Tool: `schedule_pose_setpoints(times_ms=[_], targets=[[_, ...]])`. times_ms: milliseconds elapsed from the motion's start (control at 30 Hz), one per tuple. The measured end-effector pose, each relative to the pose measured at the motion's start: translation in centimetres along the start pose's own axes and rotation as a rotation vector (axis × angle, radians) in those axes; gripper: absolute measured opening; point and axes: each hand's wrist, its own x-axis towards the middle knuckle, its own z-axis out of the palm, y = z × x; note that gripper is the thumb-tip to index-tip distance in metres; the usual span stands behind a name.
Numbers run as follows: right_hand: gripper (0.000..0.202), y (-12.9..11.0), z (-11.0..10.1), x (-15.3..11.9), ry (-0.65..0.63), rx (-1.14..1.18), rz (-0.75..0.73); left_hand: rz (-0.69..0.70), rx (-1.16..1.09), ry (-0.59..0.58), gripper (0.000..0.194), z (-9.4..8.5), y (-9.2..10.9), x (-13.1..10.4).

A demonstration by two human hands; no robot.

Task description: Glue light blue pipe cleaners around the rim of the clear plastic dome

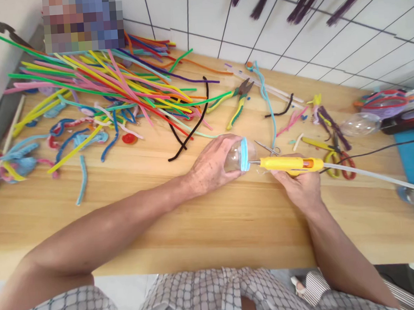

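Note:
My left hand (211, 169) is wrapped round a clear, rounded plastic piece (231, 157) above the wooden table. Several turns of light blue pipe cleaner (244, 154) circle its right end. In my right hand (299, 186) is a yellow glue gun (287, 164), with a white glue stick (371, 175) sticking out of its back. The gun's metal nozzle points left and meets or nearly meets the blue band. Small scissors (273, 150) lie just behind the nozzle.
Many coloured pipe cleaners (116, 81) cover the table's back left. Green-yellow pliers (238, 103) lie behind my hands. Scissors with red and yellow handles (347, 165) rest beyond the gun. A black cable (380, 149) runs in from the right, near a clear plastic ball (361, 124).

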Motion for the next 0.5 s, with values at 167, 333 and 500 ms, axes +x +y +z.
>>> schedule_pose_setpoints(times_ms=[167,333,500], targets=[[0.031,0.15,-0.05,-0.07,-0.005,0.000,-0.006,0.003,0.002,0.002,0.075,0.04,-0.06,0.00],[0.028,0.16,-0.10,-0.03,-0.019,-0.007,-0.006,-0.002,-0.004,-0.001,0.075,0.01,-0.01,0.02],[0.030,0.28,-0.06,0.01,-0.017,0.000,0.008,-0.023,-0.017,0.002,0.076,0.07,-0.04,0.02]])
